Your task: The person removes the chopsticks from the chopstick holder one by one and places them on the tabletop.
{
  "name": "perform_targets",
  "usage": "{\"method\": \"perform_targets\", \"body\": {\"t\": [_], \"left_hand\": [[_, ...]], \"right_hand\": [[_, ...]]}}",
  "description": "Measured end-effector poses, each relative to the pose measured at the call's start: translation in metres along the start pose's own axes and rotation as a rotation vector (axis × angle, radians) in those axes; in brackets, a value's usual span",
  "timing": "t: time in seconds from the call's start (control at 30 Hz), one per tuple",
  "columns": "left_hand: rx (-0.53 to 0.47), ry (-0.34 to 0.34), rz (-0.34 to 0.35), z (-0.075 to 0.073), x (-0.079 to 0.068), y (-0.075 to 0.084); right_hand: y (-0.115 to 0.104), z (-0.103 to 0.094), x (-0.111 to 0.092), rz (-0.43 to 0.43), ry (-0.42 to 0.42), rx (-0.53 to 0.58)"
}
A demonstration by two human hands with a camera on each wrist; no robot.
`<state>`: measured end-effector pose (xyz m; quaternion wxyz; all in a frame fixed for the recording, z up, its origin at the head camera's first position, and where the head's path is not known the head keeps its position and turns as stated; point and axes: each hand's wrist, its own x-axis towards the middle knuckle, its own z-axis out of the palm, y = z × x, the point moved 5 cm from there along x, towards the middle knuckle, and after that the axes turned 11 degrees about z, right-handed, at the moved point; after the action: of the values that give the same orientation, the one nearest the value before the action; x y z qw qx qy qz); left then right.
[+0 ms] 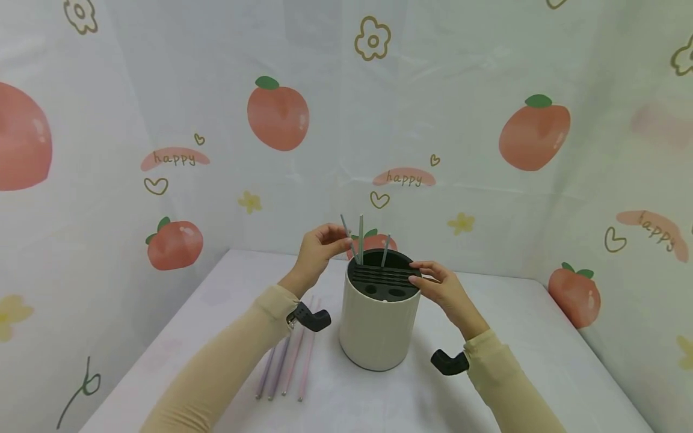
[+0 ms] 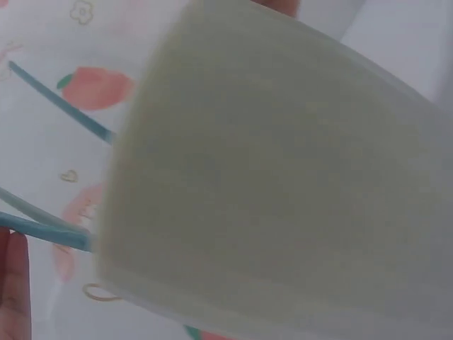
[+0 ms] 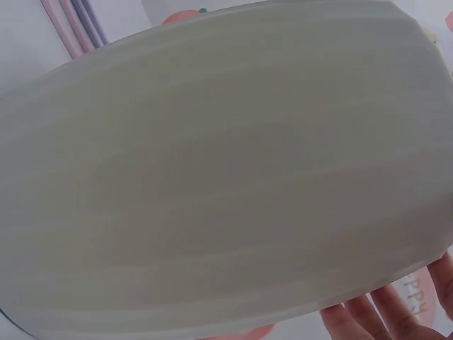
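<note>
A cream-white cylindrical holder (image 1: 379,331) stands upright, topped by a black slotted insert (image 1: 373,290) with round holes and a larger opening at the back. Between thumb and fingers my left hand (image 1: 319,251) pinches a thin blue stick (image 1: 344,224), its lower end at the insert's left side. Right beside it a pale green stick (image 1: 361,234) stands upright. Another blue-grey stick (image 1: 386,249) leans in the back opening. My right hand (image 1: 443,290) touches the holder's right rim with fairly straight fingers. In both wrist views the holder's wall (image 2: 269,170) hides much of the scene.
Several thin purple and pink sticks (image 1: 295,361) lie side by side on the white table (image 1: 487,385), left of the holder, partly behind my left sleeve. A white curtain (image 1: 325,180) printed with fruit hangs behind the table. Each wrist wears a black camera (image 1: 450,362).
</note>
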<state>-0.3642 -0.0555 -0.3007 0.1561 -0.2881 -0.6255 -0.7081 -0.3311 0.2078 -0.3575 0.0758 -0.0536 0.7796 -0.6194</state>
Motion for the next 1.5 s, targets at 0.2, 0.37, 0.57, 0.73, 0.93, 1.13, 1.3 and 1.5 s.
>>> {"method": "perform_targets", "body": {"t": [0.2,0.37,0.57,0.73,0.93,1.13,1.3,1.5], "left_hand": [[-0.094,0.087,0.169,-0.008,0.023,0.048],[-0.189,0.238,0.269,-0.029,0.039,0.086],[-0.267,0.387,0.26,-0.07,0.042,0.105],[-0.236,0.453,0.13,-0.11,0.03,0.087],[-0.08,0.433,-0.115,-0.148,0.001,0.038],[0.202,0.26,-0.336,-0.168,-0.041,-0.024],[0.353,0.174,-0.49,-0.175,-0.077,-0.068],[0.411,0.137,-0.559,-0.171,-0.102,-0.093]], "right_hand": [[-0.001,-0.001,0.0,-0.005,0.007,0.0],[-0.001,-0.002,-0.001,0.007,0.008,-0.004],[-0.001,-0.001,-0.001,0.009,0.008,-0.006],[-0.001,0.001,0.0,0.006,0.007,-0.004],[-0.001,0.001,0.001,0.007,0.005,-0.016],[-0.001,0.001,0.0,0.005,0.006,-0.027],[-0.001,0.001,-0.001,0.012,0.002,-0.025],[-0.001,0.0,-0.002,0.012,0.007,-0.022]]}}
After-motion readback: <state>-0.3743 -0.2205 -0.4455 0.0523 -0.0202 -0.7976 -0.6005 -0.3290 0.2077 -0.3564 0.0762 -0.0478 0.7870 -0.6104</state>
